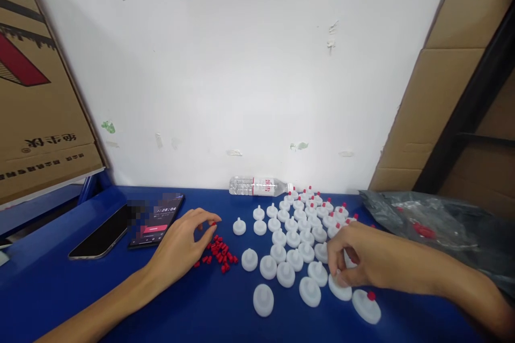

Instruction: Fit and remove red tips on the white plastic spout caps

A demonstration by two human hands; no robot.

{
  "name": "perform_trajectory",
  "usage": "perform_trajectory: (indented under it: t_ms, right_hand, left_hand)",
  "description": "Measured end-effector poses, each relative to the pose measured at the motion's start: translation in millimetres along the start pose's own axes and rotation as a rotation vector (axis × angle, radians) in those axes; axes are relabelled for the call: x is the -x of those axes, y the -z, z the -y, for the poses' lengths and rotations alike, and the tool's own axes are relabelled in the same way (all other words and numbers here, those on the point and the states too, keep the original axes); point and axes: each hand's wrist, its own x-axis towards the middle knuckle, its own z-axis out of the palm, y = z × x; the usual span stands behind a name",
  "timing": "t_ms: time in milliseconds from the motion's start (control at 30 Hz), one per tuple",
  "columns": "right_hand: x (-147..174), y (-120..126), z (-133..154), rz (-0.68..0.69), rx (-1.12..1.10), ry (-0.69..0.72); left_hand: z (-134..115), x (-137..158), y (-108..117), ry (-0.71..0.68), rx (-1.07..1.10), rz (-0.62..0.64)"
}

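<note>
My left hand (185, 238) pinches a small red cap (214, 223) between thumb and forefinger, just above a loose pile of red caps (221, 251). My right hand (354, 257) is closed at a white round spouted lid (340, 290) near the table's front right, with thumb and fingers around its spout; the spout itself is hidden. Many more white lids (285, 274) stand spout-up between and behind my hands. Those at the back and right carry red caps, as does the lid (366, 306) beside my right hand; the lids nearer the left have bare spouts.
A clear plastic bottle (259, 186) lies along the white wall. Two phones sit at the left, a dark one (100, 231) and one with a lit timer screen (156, 220). A grey plastic bag (418, 220) with red pieces lies right. Cardboard (438, 91) stands on both sides.
</note>
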Motion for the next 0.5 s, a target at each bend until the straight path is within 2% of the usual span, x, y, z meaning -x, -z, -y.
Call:
perform_trajectory:
  t_ms: [133,233,333,500]
  right_hand:
    - [0.6,-0.3,-3.5,0.038,-0.051,-0.017]
    - [6.1,3.4,-6.5,0.017,-0.058,-0.052]
    - [13.5,6.7,-11.5,0.025,-0.039,-0.137]
    - [15.4,2.0,-15.0,0.116,0.016,-0.264]
  left_hand:
    - [1.9,-1.7,-0.7,0.016,-0.042,0.008]
    - [1.9,-2.4,-1.0,0.018,-0.083,0.030]
    - [1.5,-2.9,-0.5,0.022,-0.130,0.076]
    - [-0.5,-2.2,1.4,0.055,-0.145,0.123]
